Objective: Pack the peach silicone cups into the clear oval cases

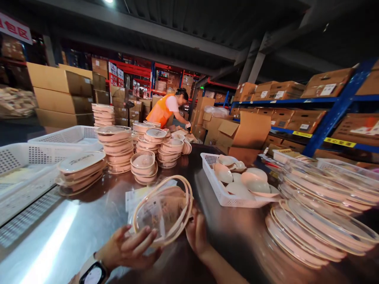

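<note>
The fingers (142,236) of the left hand (127,248) are spread wide and lie flat against the near rim of a clear lid (162,211) with a pink rim, pressing on it rather than curling around it; a watch (94,273) sits on that wrist. The right hand (197,232) grips the lid's right edge, thumb and fingers seemingly closed on the rim, though the lid hides most of them. The lid stands tilted on its edge, just above the shiny metal desk (74,228), with a printed sheet visible through its clear middle. Beyond it stand several stacks of pink bowls (143,167) and taller piles of lidded dishes (117,148). To the right, a white basket (225,195) holds loose pink bowls, and beside it lies a slumped pile of clear lids (319,221). To the left sit white crates (35,157) and a low stack of oval plates (79,171). Farther back, a person in an orange vest (166,108) bends over cardboard boxes (242,132), with blue shelves (334,110) of cartons on the right.
</note>
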The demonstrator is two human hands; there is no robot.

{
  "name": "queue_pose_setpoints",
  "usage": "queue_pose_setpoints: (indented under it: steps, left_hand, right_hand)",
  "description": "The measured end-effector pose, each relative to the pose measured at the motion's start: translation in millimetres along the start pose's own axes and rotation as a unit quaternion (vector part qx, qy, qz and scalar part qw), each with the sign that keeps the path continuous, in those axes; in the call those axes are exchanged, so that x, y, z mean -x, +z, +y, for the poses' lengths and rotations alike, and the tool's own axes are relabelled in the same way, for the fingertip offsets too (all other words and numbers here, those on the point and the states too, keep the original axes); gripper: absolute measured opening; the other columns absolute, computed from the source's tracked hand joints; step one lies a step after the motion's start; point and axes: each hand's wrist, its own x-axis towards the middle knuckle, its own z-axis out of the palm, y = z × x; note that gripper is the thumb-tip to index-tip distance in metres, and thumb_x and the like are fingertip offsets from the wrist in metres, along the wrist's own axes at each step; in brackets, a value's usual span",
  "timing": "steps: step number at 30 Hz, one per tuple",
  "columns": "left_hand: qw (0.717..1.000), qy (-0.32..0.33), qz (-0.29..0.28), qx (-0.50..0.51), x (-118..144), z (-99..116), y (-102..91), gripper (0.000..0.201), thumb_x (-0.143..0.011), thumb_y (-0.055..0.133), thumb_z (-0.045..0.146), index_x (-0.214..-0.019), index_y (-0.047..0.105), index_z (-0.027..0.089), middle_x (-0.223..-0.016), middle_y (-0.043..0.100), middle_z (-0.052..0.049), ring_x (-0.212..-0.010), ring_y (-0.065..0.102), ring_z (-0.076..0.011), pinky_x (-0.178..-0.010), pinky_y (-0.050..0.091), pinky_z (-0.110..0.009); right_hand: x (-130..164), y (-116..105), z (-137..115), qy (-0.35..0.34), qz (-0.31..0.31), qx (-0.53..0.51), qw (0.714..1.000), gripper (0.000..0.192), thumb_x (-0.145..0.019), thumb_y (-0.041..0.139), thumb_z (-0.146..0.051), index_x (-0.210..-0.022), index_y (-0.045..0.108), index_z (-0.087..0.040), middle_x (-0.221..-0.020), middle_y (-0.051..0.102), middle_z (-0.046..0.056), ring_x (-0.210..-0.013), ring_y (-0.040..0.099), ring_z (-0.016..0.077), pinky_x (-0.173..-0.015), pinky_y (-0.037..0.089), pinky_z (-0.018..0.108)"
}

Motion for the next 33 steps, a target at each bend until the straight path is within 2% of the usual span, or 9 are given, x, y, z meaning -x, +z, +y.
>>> queue_pose_setpoints:
  steps: [3, 6, 8, 13, 17, 19, 21, 26, 33]
  left_hand:
    - [0.996, -0.071, -0.055, -0.021, 8.1, -3.2, -1.7, 0.016, -0.084, 0.068, 0.033, -0.1, 0.066, 0.037, -0.073, 0.075, 0.009, -0.068, 0.067, -0.0121, -0.085, 0.038, -0.031]
    - [0.985, -0.094, -0.136, -0.058, 16.7, -14.4, -4.5, 0.046, -0.085, 0.067, 0.018, -0.121, 0.056, 0.044, -0.091, 0.079, 0.007, -0.083, 0.074, -0.0159, -0.092, 0.037, -0.034]
    - [0.981, -0.06, -0.171, -0.072, 18.1, -28.4, -7.3, 0.067, -0.086, 0.063, 0.007, -0.133, 0.045, 0.051, -0.106, 0.078, 0.005, -0.096, 0.074, -0.0194, -0.094, 0.037, -0.037]
    - [0.966, -0.05, -0.206, -0.149, 8.5, -60.8, -14.2, 0.075, -0.087, 0.052, -0.003, -0.147, 0.037, 0.041, -0.127, 0.071, -0.009, -0.11, 0.069, -0.0253, -0.091, 0.039, -0.042]
    - [0.922, -0.146, -0.306, -0.184, 8.4, -60.5, -12.3, 0.068, -0.087, 0.045, -0.001, -0.149, 0.04, 0.025, -0.137, 0.061, -0.021, -0.123, 0.059, -0.0351, -0.097, 0.039, -0.057]
    - [0.898, -0.165, -0.364, -0.184, 15.7, -55.3, -7.6, 0.064, -0.083, 0.047, -0.001, -0.143, 0.05, 0.023, -0.138, 0.06, -0.022, -0.126, 0.055, -0.0377, -0.104, 0.033, -0.064]
    - [0.886, -0.158, -0.403, -0.166, 25.1, -50.0, -1.7, 0.063, -0.08, 0.053, 0.001, -0.138, 0.056, 0.024, -0.138, 0.061, -0.02, -0.128, 0.053, -0.0393, -0.11, 0.025, -0.068]
    - [0.891, -0.128, -0.426, -0.089, 39.6, -40.5, 10.1, 0.057, -0.077, 0.068, 0.018, -0.134, 0.061, 0.024, -0.141, 0.058, -0.019, -0.129, 0.051, -0.0437, -0.109, 0.022, -0.073]
    - [0.893, -0.115, -0.432, -0.05, 35.6, -33.2, 12.3, 0.048, -0.082, 0.062, 0.015, -0.129, 0.065, 0.025, -0.134, 0.064, -0.018, -0.121, 0.058, -0.0421, -0.103, 0.037, -0.066]
  right_hand:
    - [-9.3, -13.9, -1.2, -0.062, 0.028, 0.06, 0.996, 0.022, -0.091, 0.056, -0.038, -0.101, 0.068, -0.022, -0.101, 0.072, 0.008, -0.098, 0.068, 0.0236, -0.09, 0.056, 0.037]
    - [-24.1, -22.6, 5.8, -0.091, 0.043, 0.112, 0.989, 0.024, -0.093, 0.048, -0.033, -0.081, 0.065, -0.022, -0.079, 0.069, 0.005, -0.07, 0.066, 0.018, -0.066, 0.056, 0.028]
    - [-38.9, -24.9, 12.4, -0.088, 0.031, 0.134, 0.987, 0.024, -0.09, 0.048, -0.029, -0.072, 0.063, -0.023, -0.074, 0.067, 0.004, -0.07, 0.065, 0.0185, -0.067, 0.056, 0.029]
    - [-84.0, -12.8, 19.6, -0.022, -0.031, 0.212, 0.977, 0.036, -0.092, 0.036, -0.019, -0.104, 0.071, -0.018, -0.104, 0.07, 0.012, -0.08, 0.069, 0.0185, -0.076, 0.058, 0.033]
    - [-80.9, 9.7, 17.4, 0.039, -0.146, 0.284, 0.947, 0.039, -0.07, 0.077, -0.032, -0.108, 0.073, -0.022, -0.124, 0.067, 0.015, -0.115, 0.063, 0.0355, -0.096, 0.051, 0.052]
    - [-62.5, 15.6, 18.9, 0.08, -0.166, 0.328, 0.926, 0.06, -0.049, 0.09, -0.027, -0.106, 0.073, -0.019, -0.125, 0.066, 0.022, -0.114, 0.061, 0.0466, -0.091, 0.049, 0.064]
    - [-43.8, 13.0, 22.8, 0.116, -0.152, 0.364, 0.912, 0.065, -0.049, 0.088, -0.018, -0.111, 0.07, -0.012, -0.126, 0.062, 0.031, -0.104, 0.066, 0.0477, -0.083, 0.052, 0.062]
    - [-36.5, -35.5, 25.3, 0.113, -0.063, 0.369, 0.92, 0.035, -0.086, 0.056, -0.017, -0.119, 0.065, -0.01, -0.101, 0.072, 0.026, -0.086, 0.073, 0.0331, -0.079, 0.057, 0.044]
    - [-71.1, -109.3, -4.7, 0.044, 0.044, 0.28, 0.958, 0.037, -0.091, 0.038, -0.027, -0.105, 0.069, -0.014, -0.09, 0.075, 0.01, -0.081, 0.071, 0.0225, -0.074, 0.056, 0.033]
